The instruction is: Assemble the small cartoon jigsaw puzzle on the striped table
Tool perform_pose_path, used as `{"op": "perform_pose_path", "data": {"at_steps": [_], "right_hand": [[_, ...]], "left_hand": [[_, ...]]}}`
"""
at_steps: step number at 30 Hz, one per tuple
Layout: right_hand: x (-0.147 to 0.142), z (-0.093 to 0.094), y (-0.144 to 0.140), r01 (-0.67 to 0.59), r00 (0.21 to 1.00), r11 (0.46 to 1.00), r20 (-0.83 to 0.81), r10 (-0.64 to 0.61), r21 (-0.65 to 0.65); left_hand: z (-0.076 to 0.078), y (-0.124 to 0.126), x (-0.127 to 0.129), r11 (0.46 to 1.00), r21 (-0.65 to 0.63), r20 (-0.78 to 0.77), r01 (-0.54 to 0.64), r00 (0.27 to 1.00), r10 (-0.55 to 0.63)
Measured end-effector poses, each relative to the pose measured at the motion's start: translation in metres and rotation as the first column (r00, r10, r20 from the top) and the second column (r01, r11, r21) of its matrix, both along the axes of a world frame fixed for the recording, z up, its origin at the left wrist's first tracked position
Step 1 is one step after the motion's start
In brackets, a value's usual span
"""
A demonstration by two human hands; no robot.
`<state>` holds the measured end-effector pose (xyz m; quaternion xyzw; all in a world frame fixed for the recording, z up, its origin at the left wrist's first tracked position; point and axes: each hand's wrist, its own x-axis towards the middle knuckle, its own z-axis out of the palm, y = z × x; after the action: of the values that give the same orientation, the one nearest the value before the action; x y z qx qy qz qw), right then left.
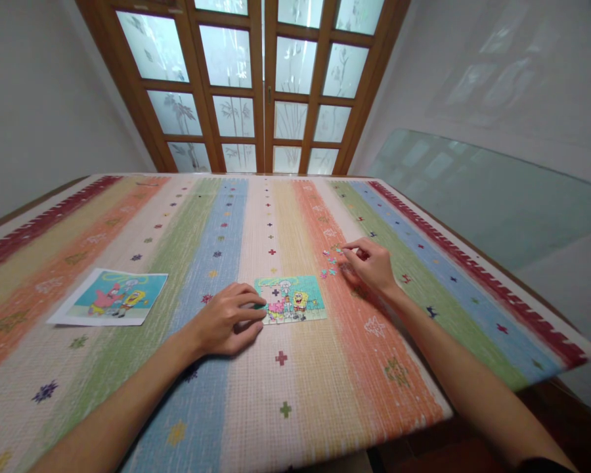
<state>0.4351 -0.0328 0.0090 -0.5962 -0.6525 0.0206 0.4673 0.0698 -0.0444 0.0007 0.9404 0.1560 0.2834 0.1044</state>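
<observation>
A small cartoon jigsaw puzzle (295, 299), mostly joined, lies on the striped tablecloth (325, 381). My left hand (229, 322) rests at the puzzle's left edge, its fingertips pinching a small green piece against that edge. My right hand (369, 263) reaches to a cluster of loose puzzle pieces (329, 263) just right of and behind the puzzle; thumb and forefinger pinch together at one small piece there. A few gaps show in the puzzle's upper left part.
A printed reference picture (113, 297) of the same cartoon lies on the table's left side. Wooden doors with frosted glass panes (263, 85) stand behind the table. A glass sheet (487, 197) leans against the right wall.
</observation>
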Motion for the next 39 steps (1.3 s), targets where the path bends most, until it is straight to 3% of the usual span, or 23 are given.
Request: {"op": "perform_pose_path", "data": {"at_steps": [7,11,18,24,31,39], "right_hand": [[0.024,-0.008,0.003,0.143,0.989,0.99,-0.035,-0.144,-0.02],[0.035,-0.011,0.004,0.16,0.987,0.987,-0.003,-0.16,-0.03],[0.032,-0.01,-0.001,-0.014,0.99,0.994,0.138,0.029,-0.111],[0.017,-0.011,-0.008,-0.221,0.909,0.947,0.302,0.286,-0.232],[0.016,-0.016,-0.008,-0.253,0.883,0.926,0.323,0.34,-0.282],[0.014,-0.01,-0.008,-0.288,0.908,0.906,0.212,0.361,-0.309]], "left_hand": [[0.0,-0.001,0.0,1.0,-0.002,-0.029,-0.009,1.0,0.009],[0.001,-0.002,0.001,1.0,0.009,-0.008,-0.004,1.0,0.004],[0.002,-0.002,0.002,1.0,-0.017,-0.008,-0.015,1.0,0.015],[0.001,-0.002,0.002,1.0,-0.02,-0.016,-0.021,1.0,0.02],[0.001,-0.002,0.002,1.0,-0.008,-0.023,-0.019,1.0,0.019],[0.003,-0.002,0.003,0.999,0.026,-0.031,-0.021,0.999,0.022]]}}
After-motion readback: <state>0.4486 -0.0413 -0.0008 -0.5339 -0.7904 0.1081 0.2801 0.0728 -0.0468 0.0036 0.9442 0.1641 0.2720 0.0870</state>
